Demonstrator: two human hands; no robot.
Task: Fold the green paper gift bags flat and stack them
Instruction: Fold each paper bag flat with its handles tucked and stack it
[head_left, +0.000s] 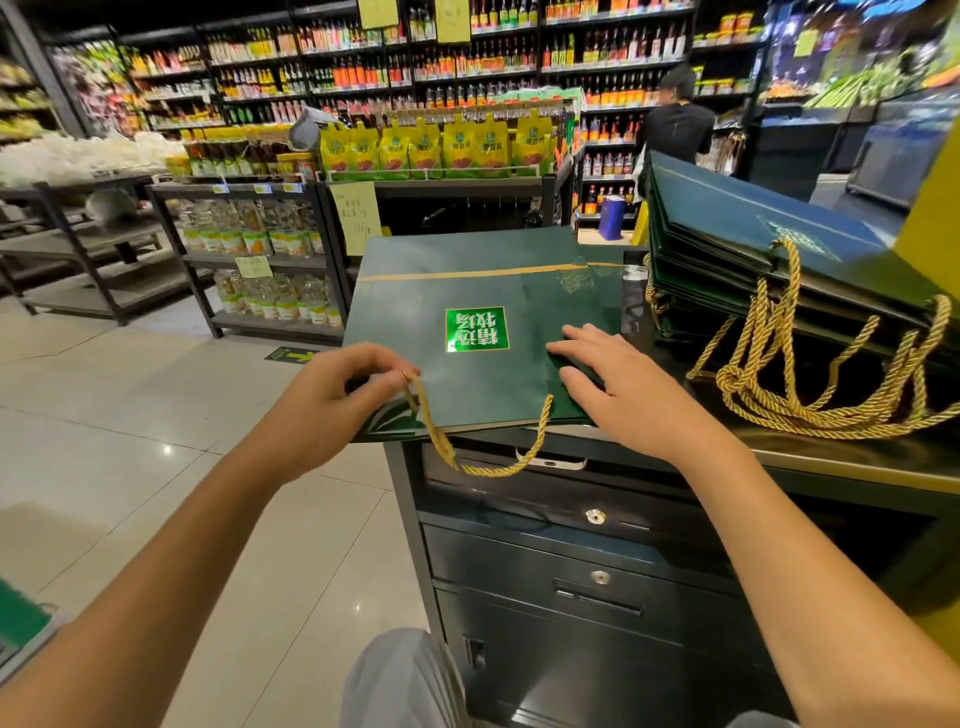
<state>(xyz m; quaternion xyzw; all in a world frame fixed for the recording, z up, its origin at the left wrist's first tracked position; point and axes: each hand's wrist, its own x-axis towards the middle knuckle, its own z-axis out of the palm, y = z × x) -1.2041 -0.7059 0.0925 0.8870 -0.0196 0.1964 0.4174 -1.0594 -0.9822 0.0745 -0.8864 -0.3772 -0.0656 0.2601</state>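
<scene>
- A green paper gift bag (478, 322) lies folded flat on the dark counter (841, 462) in the middle of the frame. Its printed face is up and its near left corner juts past the counter's edge.
- A bright green square label (476, 329) sits at the centre of that face. A thin gold stripe (467, 274) crosses it nearer the far edge.
- The left hand (332, 400) is closed in a pinch: thumb and forefinger grasp the gold rope handle (488, 467) where it meets the bag's near edge. The rest of the rope hangs in a loop over the counter's front.
- The right hand (623, 384) is released, with fingers straight and spread. It rests palm down on the bag's near right corner.
- At the right of the frame, just beside the flat bag, stands a stack of folded green bags (753, 244). It is tilted, with its top face sloping.
- The stack's gold rope handles (810, 384) spill in a tangle onto the counter toward the lower right.
- Below the counter top, lower centre, are dark drawers (571, 561) with round locks.
- Across the upper frame run shop shelves of bottles (467, 62), with a row of yellow packets (441, 145) in front.
- A person in black (675, 119) stands at the upper right, and pale floor tiles (130, 415) fill the left.
</scene>
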